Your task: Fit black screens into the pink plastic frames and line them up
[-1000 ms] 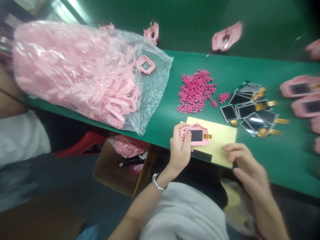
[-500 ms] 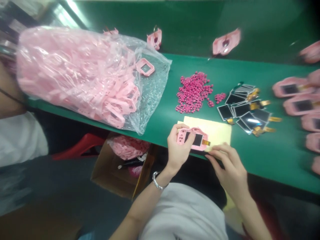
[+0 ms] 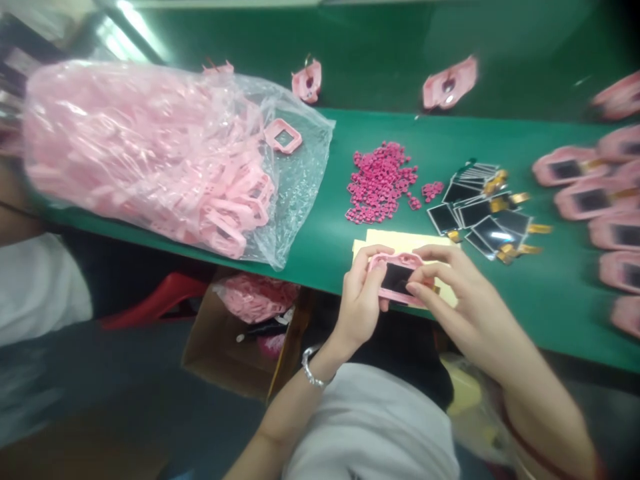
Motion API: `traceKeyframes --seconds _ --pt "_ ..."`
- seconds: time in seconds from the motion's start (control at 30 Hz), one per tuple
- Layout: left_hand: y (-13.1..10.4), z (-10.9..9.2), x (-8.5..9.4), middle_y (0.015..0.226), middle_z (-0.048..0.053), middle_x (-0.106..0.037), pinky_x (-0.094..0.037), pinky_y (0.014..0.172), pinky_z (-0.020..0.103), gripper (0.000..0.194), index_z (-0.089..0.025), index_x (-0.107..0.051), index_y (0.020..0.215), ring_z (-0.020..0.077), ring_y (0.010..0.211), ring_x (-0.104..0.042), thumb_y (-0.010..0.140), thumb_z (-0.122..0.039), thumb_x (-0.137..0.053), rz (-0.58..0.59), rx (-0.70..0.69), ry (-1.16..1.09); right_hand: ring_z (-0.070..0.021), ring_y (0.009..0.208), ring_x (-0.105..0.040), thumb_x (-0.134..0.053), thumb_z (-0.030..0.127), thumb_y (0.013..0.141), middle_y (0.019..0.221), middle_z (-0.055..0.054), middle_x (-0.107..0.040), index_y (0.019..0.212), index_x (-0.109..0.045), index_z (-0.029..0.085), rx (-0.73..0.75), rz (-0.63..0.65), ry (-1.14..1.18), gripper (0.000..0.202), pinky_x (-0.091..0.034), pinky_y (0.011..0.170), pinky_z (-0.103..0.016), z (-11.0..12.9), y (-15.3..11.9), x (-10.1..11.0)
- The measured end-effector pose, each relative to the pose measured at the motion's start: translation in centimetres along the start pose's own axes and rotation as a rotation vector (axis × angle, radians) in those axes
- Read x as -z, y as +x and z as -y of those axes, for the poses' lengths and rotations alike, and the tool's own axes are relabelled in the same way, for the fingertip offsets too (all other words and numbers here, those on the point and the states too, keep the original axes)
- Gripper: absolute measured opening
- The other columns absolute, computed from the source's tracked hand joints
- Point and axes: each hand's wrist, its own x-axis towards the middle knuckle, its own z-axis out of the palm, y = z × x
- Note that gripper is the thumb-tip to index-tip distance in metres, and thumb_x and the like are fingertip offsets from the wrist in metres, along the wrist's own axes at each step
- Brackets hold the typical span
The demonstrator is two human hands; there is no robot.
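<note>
My left hand (image 3: 359,303) grips the left end of a pink plastic casing (image 3: 387,294), its thumb on the front. Set in the casing is a dark rectangular screen (image 3: 397,277). At the casing's right end, my right hand (image 3: 463,297) is closed on it, thumb and finger against the screen's right edge. Those fingers mostly cover the orange ribbon there. Beneath the casing lies a pale yellow sheet (image 3: 400,238) at the table's front edge.
A clear bag of pink casings (image 3: 140,153) fills the left of the green table (image 3: 320,200). Beyond my hands lie a magenta button pile (image 3: 377,183) and loose screens (image 3: 480,207). Pink casings with screens (image 3: 590,200) stand right. A cardboard box (image 3: 225,360) is below; another person's sleeve (image 3: 45,290) shows left.
My right hand has moved up and left from the table edge onto the casing's right end and screen. The casing has shifted slightly right in my left hand.
</note>
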Motion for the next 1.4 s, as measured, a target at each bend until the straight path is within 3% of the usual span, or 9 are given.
traceKeyframes --seconds 0.43,0.63,0.73,0.8,0.9,1.0,1.1,1.27,1.4 --pt "-0.4 -0.1 -0.3 0.058 -0.005 -0.052 -0.038 0.044 0.02 0.024 -0.024 -0.065 0.113 0.01 0.044 -0.047 0.106 -0.043 -0.052 -0.005 0.007 -0.04 -0.0221 0.116 -0.064 -0.057 0.02 0.101 0.122 -0.008 -0.061 0.091 -0.064 0.024 0.044 0.008 -0.077 0.012 -0.053 0.094 -0.037 0.3 0.4 -0.2" --pt "-0.3 0.1 -0.7 0.072 -0.003 -0.058 -0.039 0.044 0.018 0.026 -0.022 -0.064 0.11 0.0066 0.046 -0.047 0.105 -0.046 -0.054 -0.082 -0.006 -0.086 -0.0216 0.102 -0.067 -0.067 0.025 0.097 0.114 -0.008 -0.066 0.098 -0.065 0.022 0.078 -0.165 -0.196 0.004 -0.054 0.082 -0.033 0.3 0.5 -1.2" --pt "0.1 0.1 -0.5 0.076 -0.003 -0.057 -0.033 0.037 0.016 0.032 -0.021 -0.064 0.102 0.0038 0.043 -0.041 0.099 -0.052 -0.063 -0.184 -0.014 -0.107 -0.0183 0.088 -0.068 -0.064 0.033 0.099 0.106 -0.006 -0.07 0.11 -0.066 0.022 0.016 -0.241 -0.086 0.016 -0.054 0.077 -0.031 -1.4 2.8 -0.6" --pt "0.2 0.0 -0.2 0.077 -0.002 -0.058 -0.03 0.035 0.016 0.035 -0.02 -0.064 0.1 0.003 0.042 -0.04 0.097 -0.054 -0.065 -0.193 -0.012 -0.131 -0.0185 0.082 -0.066 -0.057 0.035 0.103 0.102 -0.007 -0.071 0.109 -0.07 0.021 -0.03 -0.296 -0.173 0.02 -0.053 0.078 -0.033 -3.0 5.3 -0.5" --pt "0.1 -0.1 0.1 0.072 -0.004 -0.055 -0.032 0.037 0.015 0.035 -0.02 -0.064 0.101 0.004 0.043 -0.042 0.101 -0.055 -0.059 -0.162 -0.007 -0.181 -0.0288 0.097 -0.063 -0.063 0.034 0.098 0.109 -0.015 -0.068 0.104 -0.073 0.017 -0.061 -0.264 -0.428 0.021 -0.05 0.086 -0.044 -5.1 9.0 -1.5" --pt "-0.1 -0.3 0.3 0.071 -0.004 -0.055 -0.033 0.038 0.015 0.033 -0.02 -0.063 0.102 0.0045 0.043 -0.043 0.102 -0.053 -0.057 -0.167 -0.008 -0.196 -0.0345 0.11 -0.06 -0.061 0.025 0.097 0.117 -0.019 -0.067 0.096 -0.071 0.015 -0.083 -0.22 -0.537 0.015 -0.047 0.091 -0.049 -5.8 10.6 -3.0" --pt "-0.2 -0.4 0.4 0.074 -0.004 -0.057 -0.034 0.039 0.015 0.031 -0.021 -0.062 0.103 0.0043 0.044 -0.043 0.103 -0.051 -0.055 -0.179 -0.003 -0.186 -0.0304 0.103 -0.064 -0.059 0.019 0.097 0.109 -0.014 -0.071 0.095 -0.068 0.016 -0.058 -0.225 -0.487 0.01 -0.049 0.091 -0.046 -5.1 9.4 -3.0" --pt "-0.5 -0.4 0.2 0.084 -0.001 -0.065 -0.043 0.046 0.017 0.033 -0.022 -0.062 0.109 0.0065 0.052 -0.05 0.106 -0.051 -0.049 -0.184 -0.018 -0.09 -0.017 0.092 -0.072 -0.06 0.03 0.103 0.105 -0.003 -0.076 0.11 -0.069 0.022 -0.028 -0.388 -0.133 0.014 -0.056 0.083 -0.029 -1.1 3.5 -1.2" --pt "-1.2 0.0 -0.7 0.102 0.003 -0.07 -0.052 0.058 0.022 0.034 -0.024 -0.06 0.119 0.0112 0.068 -0.062 0.109 -0.051 -0.043 -0.156 -0.032 -0.063 -0.0124 0.088 -0.074 -0.073 0.019 0.095 0.101 0.0 -0.078 0.11 -0.071 0.021 0.069 -0.43 -0.181 0.015 -0.056 0.084 -0.021 2.8 -0.1 -2.2"
